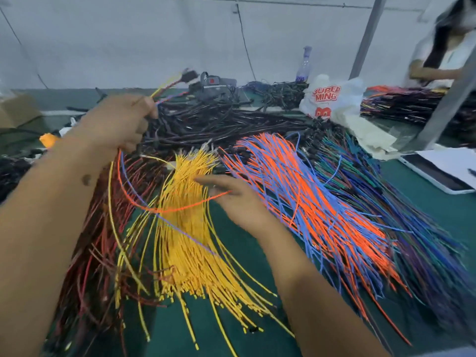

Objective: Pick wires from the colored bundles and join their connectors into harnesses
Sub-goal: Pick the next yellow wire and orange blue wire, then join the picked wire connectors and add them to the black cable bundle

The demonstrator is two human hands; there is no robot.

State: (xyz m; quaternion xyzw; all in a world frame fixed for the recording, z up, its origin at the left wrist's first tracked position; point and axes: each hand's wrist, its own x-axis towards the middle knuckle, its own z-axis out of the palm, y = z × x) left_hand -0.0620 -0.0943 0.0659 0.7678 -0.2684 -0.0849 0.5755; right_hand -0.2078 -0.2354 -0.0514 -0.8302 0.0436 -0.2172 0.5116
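My left hand (117,123) is raised above the table and grips a few wires that end in a black connector (188,74) beyond my fingertips. From that grip a yellow, an orange (164,210) and a blue wire hang down in loops. My right hand (233,199) hovers over the yellow bundle (190,233) with fingers extended, and the orange wire's free end lies under its fingers. A dark red bundle (98,243) lies to the left. To the right an orange-and-blue bundle (316,202) fans out, then a blue and green one (417,228).
A heap of black harnesses (219,124) fills the table's middle. Behind it stand a plastic bottle (304,64) and a white printed bag (332,97). A white tray (438,173) sits at the right edge. Another person (443,55) works at the far right. A metal post (448,99) slants there.
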